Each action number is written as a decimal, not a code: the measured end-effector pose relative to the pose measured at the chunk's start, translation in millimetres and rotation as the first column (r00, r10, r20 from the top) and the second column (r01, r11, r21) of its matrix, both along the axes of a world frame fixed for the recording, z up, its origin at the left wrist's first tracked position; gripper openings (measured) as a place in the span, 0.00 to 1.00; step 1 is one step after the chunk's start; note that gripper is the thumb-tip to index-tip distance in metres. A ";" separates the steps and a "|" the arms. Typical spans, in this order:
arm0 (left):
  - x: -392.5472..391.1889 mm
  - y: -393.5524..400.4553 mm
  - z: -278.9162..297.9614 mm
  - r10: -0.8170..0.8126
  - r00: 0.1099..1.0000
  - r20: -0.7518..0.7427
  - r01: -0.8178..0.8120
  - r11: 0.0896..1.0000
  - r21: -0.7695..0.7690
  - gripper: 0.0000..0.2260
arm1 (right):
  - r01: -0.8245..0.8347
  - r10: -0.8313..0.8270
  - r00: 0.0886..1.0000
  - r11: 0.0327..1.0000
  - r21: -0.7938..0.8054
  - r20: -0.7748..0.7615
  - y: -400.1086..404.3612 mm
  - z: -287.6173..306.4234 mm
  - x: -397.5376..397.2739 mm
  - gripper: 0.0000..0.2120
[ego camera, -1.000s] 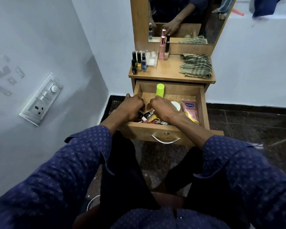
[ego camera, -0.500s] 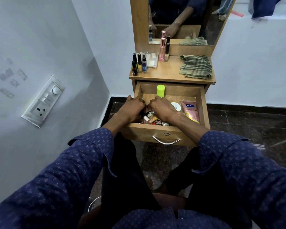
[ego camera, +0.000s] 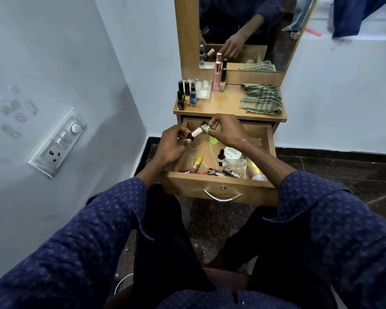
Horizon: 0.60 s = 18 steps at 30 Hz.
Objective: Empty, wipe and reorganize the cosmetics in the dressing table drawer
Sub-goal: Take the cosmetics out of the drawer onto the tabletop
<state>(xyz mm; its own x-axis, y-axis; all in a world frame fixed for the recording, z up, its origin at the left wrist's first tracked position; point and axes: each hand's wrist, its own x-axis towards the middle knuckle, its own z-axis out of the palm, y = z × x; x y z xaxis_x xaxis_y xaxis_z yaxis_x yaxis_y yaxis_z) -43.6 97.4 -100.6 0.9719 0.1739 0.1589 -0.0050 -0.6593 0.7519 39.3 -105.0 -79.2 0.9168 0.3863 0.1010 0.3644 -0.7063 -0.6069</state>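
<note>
Wooden table (ego camera: 230,108) by pale wall, drawer (ego camera: 218,181) open. I see left hand (ego camera: 172,146) gripping a white-capped bottle (ego camera: 193,133); right hand (ego camera: 226,130) pinching something small, possibly another bottle.

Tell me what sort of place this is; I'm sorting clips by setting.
Probably a bedroom or dressing corner at home: a wooden dressing table with a mirror, nail polish bottles on top, and an open drawer of cosmetics.
</note>
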 end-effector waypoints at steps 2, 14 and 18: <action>2.8 -1.2 5.3 0.052 0.999 0.013 -0.050 0.995 -0.089 0.10 | 0.012 -0.011 1.000 0.998 0.064 -0.010 -1.8 5.0 3.5 0.09; 31.5 -15.0 27.3 0.223 0.970 0.094 -0.197 0.954 -0.228 0.10 | 0.119 -0.096 0.991 0.941 0.316 -0.088 9.3 27.1 17.8 0.15; 43.9 -16.7 30.0 0.326 0.936 0.130 -0.287 0.924 -0.252 0.10 | 0.159 -0.161 0.987 0.930 0.331 -0.020 21.4 32.3 25.1 0.16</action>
